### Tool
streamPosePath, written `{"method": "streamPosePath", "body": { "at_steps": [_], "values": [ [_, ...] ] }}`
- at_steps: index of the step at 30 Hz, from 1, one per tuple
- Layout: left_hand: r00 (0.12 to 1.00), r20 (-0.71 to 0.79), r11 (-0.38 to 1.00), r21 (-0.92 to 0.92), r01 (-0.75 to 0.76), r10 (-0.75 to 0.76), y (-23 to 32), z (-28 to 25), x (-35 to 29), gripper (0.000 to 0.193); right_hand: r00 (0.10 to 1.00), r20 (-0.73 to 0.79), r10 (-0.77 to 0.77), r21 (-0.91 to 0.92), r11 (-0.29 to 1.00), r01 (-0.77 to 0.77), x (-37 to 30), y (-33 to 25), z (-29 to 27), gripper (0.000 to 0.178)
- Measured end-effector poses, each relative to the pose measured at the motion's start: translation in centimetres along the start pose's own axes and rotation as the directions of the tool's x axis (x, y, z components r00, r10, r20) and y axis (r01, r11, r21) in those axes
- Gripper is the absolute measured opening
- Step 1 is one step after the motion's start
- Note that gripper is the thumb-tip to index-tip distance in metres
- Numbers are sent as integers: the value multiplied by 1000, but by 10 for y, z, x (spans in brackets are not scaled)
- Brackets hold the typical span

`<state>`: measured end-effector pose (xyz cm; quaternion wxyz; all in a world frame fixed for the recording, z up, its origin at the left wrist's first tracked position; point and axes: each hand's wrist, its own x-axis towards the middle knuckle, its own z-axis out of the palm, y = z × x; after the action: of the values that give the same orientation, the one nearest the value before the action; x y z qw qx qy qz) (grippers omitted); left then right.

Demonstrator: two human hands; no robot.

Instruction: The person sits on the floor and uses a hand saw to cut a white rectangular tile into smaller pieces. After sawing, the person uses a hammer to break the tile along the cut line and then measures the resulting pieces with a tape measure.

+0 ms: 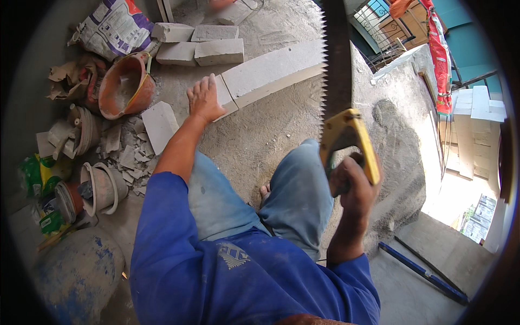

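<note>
A long pale lightweight concrete block (276, 65) lies across the floor in front of my knees, with a dark narrow cut line near its left end. My left hand (205, 100) rests over that left end, fingers stretched out along it and thumb toward the near side. My right hand (352, 176) is closed round the yellow and black handle (349, 127) of a handsaw (338, 65). The saw is held up right of the block, its wide dark blade pointing away from me and its teeth facing left. The blade hides the block's right end.
Several cut blocks (219, 51) are stacked at the far left. An orange bucket (127, 89), printed sacks (116, 27), broken rubble (132, 154) and pale buckets (100, 187) crowd the left side. A blue bar-shaped tool (422, 271) lies at the lower right.
</note>
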<state>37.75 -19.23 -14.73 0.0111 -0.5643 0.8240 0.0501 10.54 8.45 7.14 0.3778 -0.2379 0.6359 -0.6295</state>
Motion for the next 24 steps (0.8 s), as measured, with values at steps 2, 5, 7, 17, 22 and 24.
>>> {"method": "streamPosePath", "body": {
  "at_steps": [2, 5, 7, 17, 22, 24],
  "values": [
    [999, 39, 1000, -2, -6, 6, 5, -4, 4, 120, 997, -20, -77, -62, 995, 76, 2, -5, -26, 52],
    [989, 149, 1000, -16, 16, -13, 15, -17, -1, 116, 985, -50, -166, -108, 981, 160, 11, -2, -50, 51],
    [989, 134, 998, 2, 55, -55, 28, -14, -15, 112, 989, -52, -139, -119, 984, 132, 19, 11, -63, 51],
    [954, 255, 968, -149, 200, -158, 41, -9, -47, 122, 997, 38, -65, -330, 941, 74, 53, 70, -87, 55],
    [973, 224, 985, -149, 83, -48, -15, -10, -2, 130, 990, 126, -67, -458, 881, 118, 60, 98, -92, 54],
    [966, 255, 985, -151, 83, -42, -11, -21, 5, 131, 989, 125, -82, -492, 860, 133, 59, 108, -90, 55]
  ]
}}
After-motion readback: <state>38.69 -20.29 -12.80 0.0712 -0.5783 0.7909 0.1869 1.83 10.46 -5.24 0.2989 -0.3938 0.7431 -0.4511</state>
